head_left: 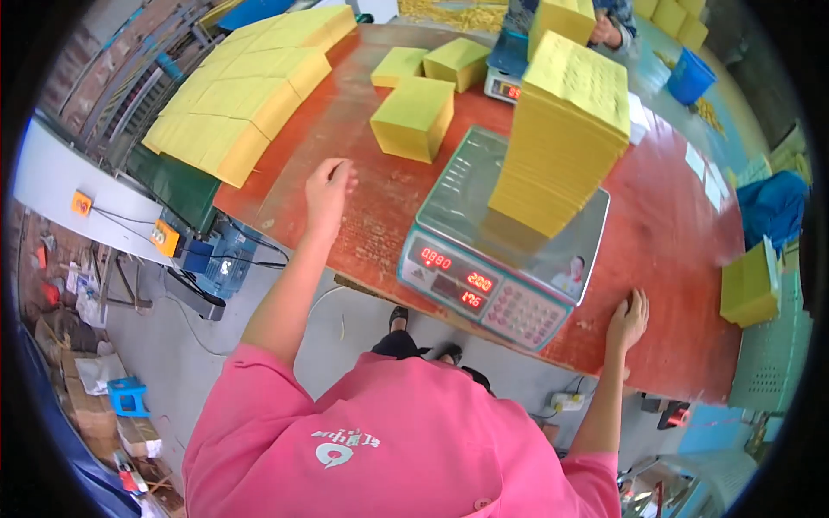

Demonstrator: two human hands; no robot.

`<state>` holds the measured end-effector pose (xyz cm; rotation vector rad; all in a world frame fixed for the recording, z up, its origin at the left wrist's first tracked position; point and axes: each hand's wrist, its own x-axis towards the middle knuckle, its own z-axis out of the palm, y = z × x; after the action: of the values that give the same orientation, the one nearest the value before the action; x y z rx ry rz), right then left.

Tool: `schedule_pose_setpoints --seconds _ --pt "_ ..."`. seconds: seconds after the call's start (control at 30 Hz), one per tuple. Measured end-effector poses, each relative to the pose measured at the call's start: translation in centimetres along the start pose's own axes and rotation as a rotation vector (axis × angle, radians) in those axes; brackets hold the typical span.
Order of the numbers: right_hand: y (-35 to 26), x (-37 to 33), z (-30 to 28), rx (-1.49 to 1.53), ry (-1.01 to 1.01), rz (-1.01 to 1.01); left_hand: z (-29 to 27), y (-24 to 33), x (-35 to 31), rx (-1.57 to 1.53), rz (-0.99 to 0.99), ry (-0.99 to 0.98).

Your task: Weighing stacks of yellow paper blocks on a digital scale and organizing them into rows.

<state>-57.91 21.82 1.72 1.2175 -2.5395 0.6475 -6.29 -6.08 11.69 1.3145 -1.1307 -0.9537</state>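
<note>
A tall stack of yellow paper (561, 129) stands on the metal pan of a digital scale (496, 289), whose red display is lit. My left hand (328, 198) is over the red table, left of the scale, its fingers curled in loosely with nothing seen in them. At the table's front edge, right of the scale, my right hand (629, 325) lies with its fingers stretched out and holds nothing. Neither hand touches the stack. Beyond my left hand sits a yellow paper block (413, 118), with two smaller blocks behind it.
Rows of yellow paper blocks (250, 91) fill the table's far left. Across the red table (363, 233), a co-worker's hand (607, 33) is beside another yellow stack on a second scale (503, 86). A blue bucket (691, 76) stands at the far right. Another yellow stack (749, 285) is at the right edge.
</note>
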Motion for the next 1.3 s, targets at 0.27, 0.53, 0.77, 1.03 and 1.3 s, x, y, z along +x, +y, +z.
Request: schedule_pose_setpoints --seconds 0.27,0.53,0.77,1.03,1.3 --pt "-0.1 -2.1 -0.7 0.053 -0.011 -0.024 6.1 5.2 12.2 0.212 0.453 -0.271" --pt "-0.9 -4.5 -1.4 -0.09 -0.002 0.172 16.1 3.9 27.3 0.566 1.006 -0.593" --pt "-2.6 -4.1 -1.3 -0.187 0.008 0.176 22.7 -1.5 37.5 0.851 1.331 -0.893" --pt "-2.1 -4.3 -1.0 -0.287 -0.041 0.235 24.6 -1.3 40.1 0.961 1.195 -1.055" --pt "-4.2 -3.1 -1.2 -0.23 -0.02 0.234 24.2 -1.5 40.8 0.929 1.214 -1.044"
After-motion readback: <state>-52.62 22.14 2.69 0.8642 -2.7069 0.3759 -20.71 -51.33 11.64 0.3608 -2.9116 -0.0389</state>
